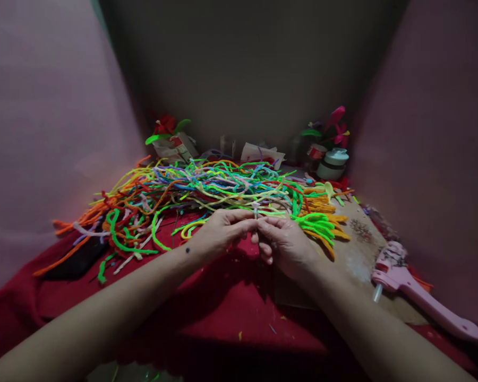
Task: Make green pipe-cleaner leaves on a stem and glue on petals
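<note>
A thin stem with a pale tip (255,206) is held upright over the middle of the worktop (231,313), which is covered with red cloth. The fingers of the left hand (228,228) are pinched together on it from one side, and those of the right hand (281,239) are clamped on it from the other, so that the two sets of fingertips nearly meet. The lower part of the stem is partly hidden by the right hand.

Just beyond the hands, movement is bounded by a tangled heap of fuzzy wires (219,183) in many colours, spread across most of the worktop's width. Close beside the right hand, room is narrowed by a bright green bundle (316,227), laid over orange strands (329,209) on a brown board (356,254). At the far right, past the right forearm, a pink glue gun (418,297) is placed with its handle pointed toward the near right corner.

The most open room is left on the near side, where a broad stretch of red cloth, dotted with small scraps (240,336), is ended by the near edge. On the left, a dark flat object (74,260) is partly covered by loose wires. The far side is lined with a lidded jar (332,164) and white card (263,154).
</note>
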